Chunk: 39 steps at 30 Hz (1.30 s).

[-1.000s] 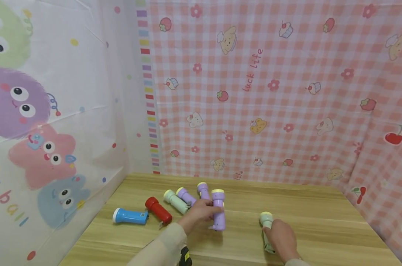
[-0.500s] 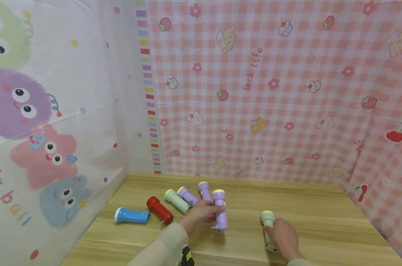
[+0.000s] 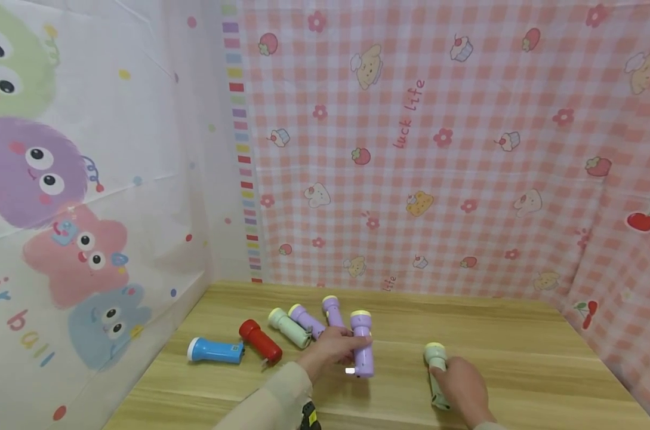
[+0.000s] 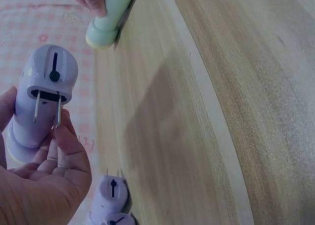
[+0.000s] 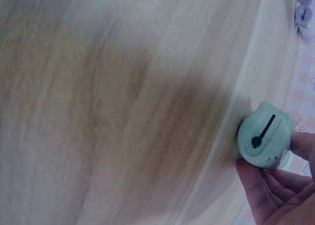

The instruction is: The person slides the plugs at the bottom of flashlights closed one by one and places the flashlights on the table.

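Near the middle of the wooden table [image 3: 518, 352], the left hand [image 3: 330, 349] grips a purple flashlight [image 3: 363, 343], thumb on one side and fingers curled on the other. The flashlight's yellow-rimmed head points to 12 o'clock, and its body stands out at 3 o'clock from the palm, seemingly raised, with a shadow below. The left wrist view shows two metal prongs [image 4: 37, 105] jutting from its tail end, beside a black keyhole slot [image 4: 55, 70].

At about 4 o'clock from there, well apart, the right hand [image 3: 464, 385] holds a pale green flashlight [image 3: 437, 371] pinched between thumb and fingers. Its head also points to about 12 o'clock; whether it touches the tabletop is hard to tell.

Just past the left hand, at 12 o'clock, lies a second purple flashlight [image 3: 332, 309], and at 10 to 11 o'clock a third purple flashlight [image 3: 306, 321]. Beside that one is another green flashlight [image 3: 290, 329]. Farther out, toward 9 o'clock, come a red flashlight [image 3: 261, 342] and then a blue flashlight [image 3: 215, 350] with a white head.

A pink checked cloth [image 3: 389, 179] hangs at 12 o'clock; a white cartoon cloth [image 3: 158, 137] hangs toward 10.
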Motion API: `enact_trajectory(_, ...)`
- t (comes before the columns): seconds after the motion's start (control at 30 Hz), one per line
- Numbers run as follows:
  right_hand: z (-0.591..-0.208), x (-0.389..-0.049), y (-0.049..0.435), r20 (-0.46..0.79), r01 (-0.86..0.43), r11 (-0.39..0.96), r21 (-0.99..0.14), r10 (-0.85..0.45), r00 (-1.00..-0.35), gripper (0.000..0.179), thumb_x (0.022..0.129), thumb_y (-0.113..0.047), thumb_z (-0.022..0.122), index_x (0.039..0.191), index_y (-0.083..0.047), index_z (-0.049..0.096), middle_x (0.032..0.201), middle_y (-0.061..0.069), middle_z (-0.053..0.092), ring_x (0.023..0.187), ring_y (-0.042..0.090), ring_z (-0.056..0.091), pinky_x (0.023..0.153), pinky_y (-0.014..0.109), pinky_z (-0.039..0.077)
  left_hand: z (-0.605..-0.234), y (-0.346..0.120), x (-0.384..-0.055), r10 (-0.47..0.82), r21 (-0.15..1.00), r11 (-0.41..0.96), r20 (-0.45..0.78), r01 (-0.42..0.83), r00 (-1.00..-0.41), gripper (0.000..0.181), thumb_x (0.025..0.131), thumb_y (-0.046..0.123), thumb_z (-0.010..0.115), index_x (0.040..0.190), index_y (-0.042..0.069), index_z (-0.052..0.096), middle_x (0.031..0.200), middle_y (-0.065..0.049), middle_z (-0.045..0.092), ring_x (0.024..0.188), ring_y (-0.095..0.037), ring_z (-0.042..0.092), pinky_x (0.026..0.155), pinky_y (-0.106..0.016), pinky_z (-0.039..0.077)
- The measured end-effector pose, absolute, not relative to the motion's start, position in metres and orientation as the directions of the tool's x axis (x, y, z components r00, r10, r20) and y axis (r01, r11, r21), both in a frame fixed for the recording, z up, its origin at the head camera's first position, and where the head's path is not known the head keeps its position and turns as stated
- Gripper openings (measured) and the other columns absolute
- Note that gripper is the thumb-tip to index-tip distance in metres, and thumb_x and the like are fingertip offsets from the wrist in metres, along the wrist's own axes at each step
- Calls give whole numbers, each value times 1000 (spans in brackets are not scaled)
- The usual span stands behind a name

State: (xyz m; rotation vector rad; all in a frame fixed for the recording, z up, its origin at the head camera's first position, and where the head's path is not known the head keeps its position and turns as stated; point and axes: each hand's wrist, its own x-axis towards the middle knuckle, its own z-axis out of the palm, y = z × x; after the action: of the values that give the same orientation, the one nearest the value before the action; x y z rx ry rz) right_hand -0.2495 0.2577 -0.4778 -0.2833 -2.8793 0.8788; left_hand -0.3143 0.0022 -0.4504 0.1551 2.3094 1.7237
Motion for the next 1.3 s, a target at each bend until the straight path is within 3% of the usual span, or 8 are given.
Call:
enact_trajectory(0.27, -477, -251, 261, 69, 131, 796, -591, 211, -975, 34, 90, -30, 67, 92, 4, 69, 74, 4, 62, 65, 19, 54, 54, 34, 42, -452, 5, -313, 230, 950, 305, -141, -67, -963, 32, 87, 25, 76, 94, -4, 65, 83, -8, 65, 74, -18, 62, 77, -45, 56)
enact_trajectory(0.47, -473, -251, 259, 50, 144, 800, -583, 212, -976, 55, 89, -32, 68, 115, 16, 59, 106, 30, 65, 84, 31, 64, 65, 44, 52, -453, 4, -314, 224, 951, 301, -145, -73, -964, 32, 87, 27, 77, 93, -2, 64, 83, -7, 64, 74, -16, 61, 77, -45, 55)
enact_trajectory(0.6, -469, -251, 258, -23, 203, 790, -579, 234, -972, 65, 90, -38, 68, 125, 15, 54, 119, 34, 60, 91, 34, 64, 63, 43, 52, -453, 3, -315, 224, 950, 305, -140, -68, -964, 32, 87, 27, 76, 93, -2, 65, 83, -6, 64, 74, -16, 61, 77, -44, 56)
enact_trajectory(0.83, -468, -250, 257, -58, 244, 786, -568, 257, -965, 67, 90, -42, 66, 128, 12, 53, 118, 31, 61, 87, 29, 63, 58, 38, 48, -454, 2, -313, 231, 958, 280, -122, -55, -965, 32, 88, 26, 75, 93, -4, 64, 82, -7, 64, 74, -17, 62, 77, -46, 56)
enact_trajectory(1.03, -470, -249, 258, -46, 256, 782, -568, 280, -959, 75, 89, -53, 63, 129, 10, 53, 118, 31, 61, 80, 26, 60, 54, 35, 44, -451, 3, -311, 240, 975, 205, -131, -82, -962, 32, 90, 22, 73, 97, -7, 62, 86, -11, 67, 82, -26, 68, 80, -48, 56)
enact_trajectory(1.3, -466, -250, 256, 2, 234, 798, -555, 282, -959, 79, 90, -58, 60, 130, 10, 52, 121, 33, 59, 91, 33, 63, 57, 41, 48, -450, 3, -311, 241, 979, 180, -136, -93, -961, 34, 90, 23, 73, 99, -8, 63, 85, -11, 69, 81, -25, 70, 79, -45, 57)
